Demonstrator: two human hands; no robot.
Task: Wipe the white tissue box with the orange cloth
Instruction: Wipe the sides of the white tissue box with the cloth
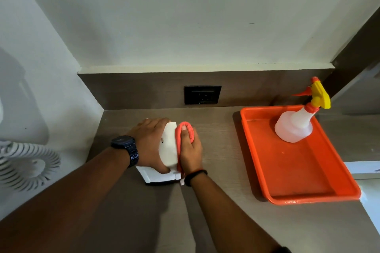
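The white tissue box [169, 148] stands on the brown counter, left of centre. My left hand [151, 141], with a dark watch on the wrist, grips the box from its left side, fingers over its far top edge. My right hand [190, 150] presses the folded orange cloth [184, 127] against the box's right side, thumb on the cloth. Much of the cloth is hidden under that hand. A white base piece shows under the box at the near edge.
An orange tray [298, 195] lies to the right with a white spray bottle [294, 127] standing in its far end. A black wall socket [202, 95] sits in the back panel. A coiled white cord [26, 164] hangs at the left wall.
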